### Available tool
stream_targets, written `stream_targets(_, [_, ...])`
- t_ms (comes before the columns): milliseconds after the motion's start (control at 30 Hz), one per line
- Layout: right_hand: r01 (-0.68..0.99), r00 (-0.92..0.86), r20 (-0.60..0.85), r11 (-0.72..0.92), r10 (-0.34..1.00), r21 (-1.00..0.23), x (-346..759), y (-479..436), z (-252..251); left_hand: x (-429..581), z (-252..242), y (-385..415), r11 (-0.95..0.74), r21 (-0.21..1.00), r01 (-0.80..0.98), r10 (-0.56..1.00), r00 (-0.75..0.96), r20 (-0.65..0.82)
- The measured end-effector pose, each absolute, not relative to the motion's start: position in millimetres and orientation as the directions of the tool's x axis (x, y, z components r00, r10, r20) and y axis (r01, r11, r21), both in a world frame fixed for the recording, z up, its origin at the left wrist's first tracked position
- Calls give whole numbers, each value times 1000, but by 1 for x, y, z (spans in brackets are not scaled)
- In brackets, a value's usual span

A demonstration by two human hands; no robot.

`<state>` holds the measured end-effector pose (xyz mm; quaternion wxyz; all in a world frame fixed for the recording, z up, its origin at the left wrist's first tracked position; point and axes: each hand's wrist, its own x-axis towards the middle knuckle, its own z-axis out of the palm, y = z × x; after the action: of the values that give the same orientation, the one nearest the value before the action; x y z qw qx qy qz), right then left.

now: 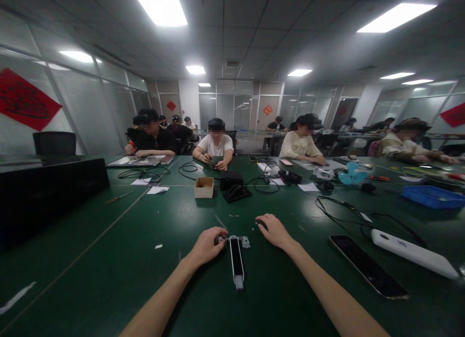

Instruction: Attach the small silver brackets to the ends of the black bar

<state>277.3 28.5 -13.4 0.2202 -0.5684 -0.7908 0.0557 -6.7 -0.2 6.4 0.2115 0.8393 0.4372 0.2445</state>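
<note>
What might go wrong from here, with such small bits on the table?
The tiny loose piece beside the right hand could be brushed away and lost on the green table. The left hand is at one end of the metal bracket, so a careless nudge might shift it and the slim dark-faced device.
</note>
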Motion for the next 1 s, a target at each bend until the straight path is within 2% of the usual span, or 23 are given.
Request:
stream_targets(200, [885, -265, 220, 327, 939, -332, 278, 35, -13, -6, 9, -2, -525, 558, 643, 839, 499, 216])
stream_targets(533, [860, -297, 234, 366, 926, -355, 286, 34, -4, -7, 5, -1, -542, 557, 629, 829, 507, 233])
stream_targets(667, [828, -262, 306, 376, 915, -416, 276, 22, 5, -7, 7, -2, -540, 549, 638, 832, 504, 232])
stream_targets(767, [769, -301, 329, 432, 895, -471, 257, 9, 8, -6, 7, -2, -549, 537, 641, 827, 509, 239])
stream_targets(1000, [669, -423, 299, 517, 855, -534, 225, -11, 8, -5, 5, -2, -575, 523, 629, 812, 516, 272])
